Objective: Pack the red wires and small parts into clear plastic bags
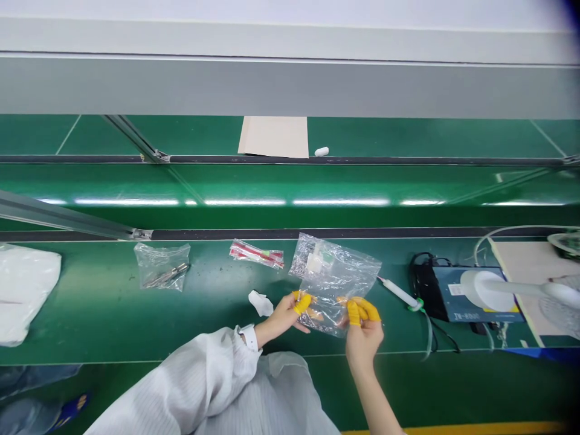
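Between my hands is a clear plastic bag (342, 296) with small dark pieces near its bottom. My left hand (290, 309), in yellow finger cots, pinches the bag's left side. Yellow cots also cover fingers of my right hand (364, 323), which grips the right side. Just beyond lies another clear bag (301, 257) with small grey parts and a white label, partly covered by the held bag. A crumpled white tissue (260, 303) rests beside my left hand. To the right of the bag lies a white dispensing syringe (399, 292) with a green fitting and a hose.
Left on the green bench (212, 320) lie a bag of metal tools (164, 269) and a small bag of red strips (257, 254). A blue control box (471, 296) stands at right beneath a white lamp-like object (484, 287). Metal struts (67, 216) cross at left; cardboard (274, 136) lies behind.
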Motion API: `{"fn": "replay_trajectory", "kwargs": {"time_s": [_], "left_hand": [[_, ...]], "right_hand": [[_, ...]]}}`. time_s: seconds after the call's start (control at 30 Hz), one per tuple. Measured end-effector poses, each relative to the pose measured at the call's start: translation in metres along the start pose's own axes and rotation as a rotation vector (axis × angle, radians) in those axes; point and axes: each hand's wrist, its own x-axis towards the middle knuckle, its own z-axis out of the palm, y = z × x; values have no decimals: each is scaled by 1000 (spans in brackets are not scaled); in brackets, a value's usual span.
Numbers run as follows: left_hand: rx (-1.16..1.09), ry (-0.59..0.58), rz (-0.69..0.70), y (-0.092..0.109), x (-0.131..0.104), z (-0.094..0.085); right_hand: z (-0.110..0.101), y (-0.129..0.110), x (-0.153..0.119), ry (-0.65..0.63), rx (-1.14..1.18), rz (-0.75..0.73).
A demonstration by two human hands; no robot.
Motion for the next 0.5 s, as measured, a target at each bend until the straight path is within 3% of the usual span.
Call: {"fn": "replay_trajectory", "kwargs": {"time_s": [0.17,0.37,0.5], "left_hand": [[35,-136,-4,0,-5,-5],[69,-145,7,-2,-4,-11],[98,-183,28,2,-15,-15]], "right_hand": [[-2,3,4,21,-51,-37],[-11,15,15,87,-120,-127],[-13,17,13,88,-169,-208]]}}
